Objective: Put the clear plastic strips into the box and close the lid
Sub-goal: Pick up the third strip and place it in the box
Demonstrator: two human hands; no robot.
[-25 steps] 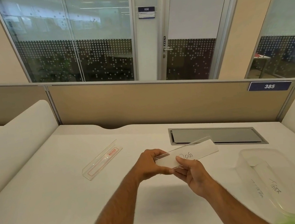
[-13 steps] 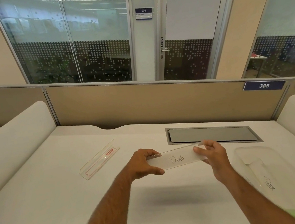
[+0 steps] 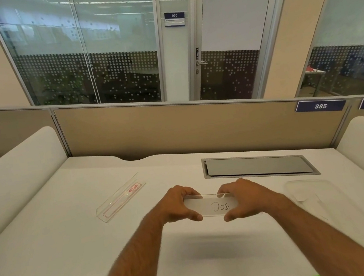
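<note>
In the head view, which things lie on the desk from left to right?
Red-marked strip → left hand → DOG strip → right hand → clear box. Both hands hold the DOG strip above the desk.

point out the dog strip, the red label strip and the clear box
dog strip (image 3: 211, 206), head view, on its middle beside the writing
red label strip (image 3: 120, 200), head view, on its flat face near the middle
clear box (image 3: 309, 186), head view, on its far rim
</note>
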